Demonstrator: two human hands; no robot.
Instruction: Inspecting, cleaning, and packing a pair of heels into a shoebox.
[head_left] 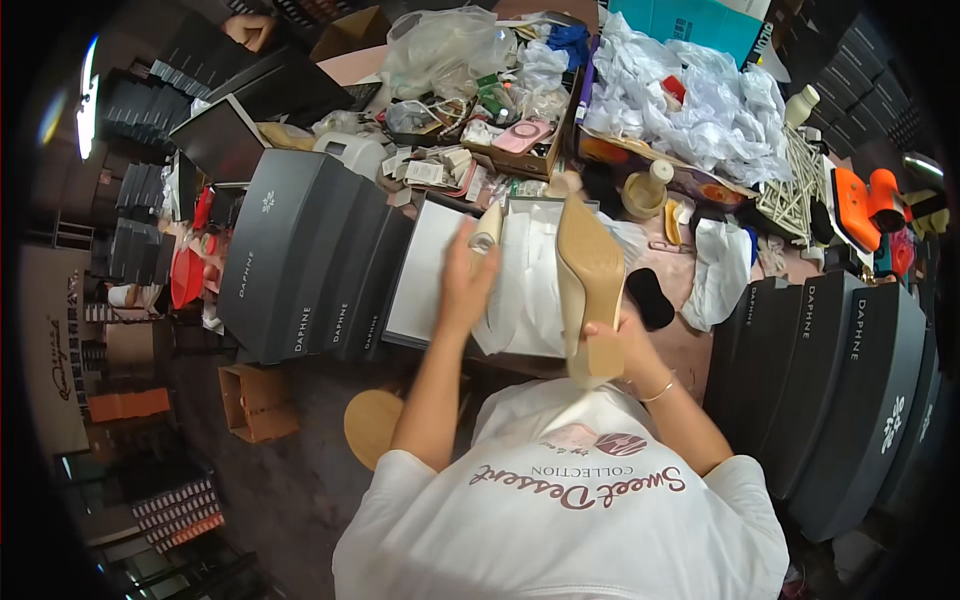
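Pink desk (692, 352), cluttered to its far edge: above it, the right hand (628, 342) grips a pointed, tan-soled, block-heeled shoe (594, 252) by its heel — a slack hold could drop it. The left hand (466, 282) grasps a slim cream item (489, 224). Near edge: open grey cardboard shoebox (530, 205) — white tissue paper (527, 275) inside.

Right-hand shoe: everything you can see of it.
The shoe is pale, with a sharply pointed toe and a chunky block heel. Its smooth tan sole faces the camera, the toe pointing away from the person and the heel toward them. A strip of off-white upper shows along its left edge; the rest is hidden. The right hand grips it near the heel, in front of white paper; whether it touches the paper is unclear.
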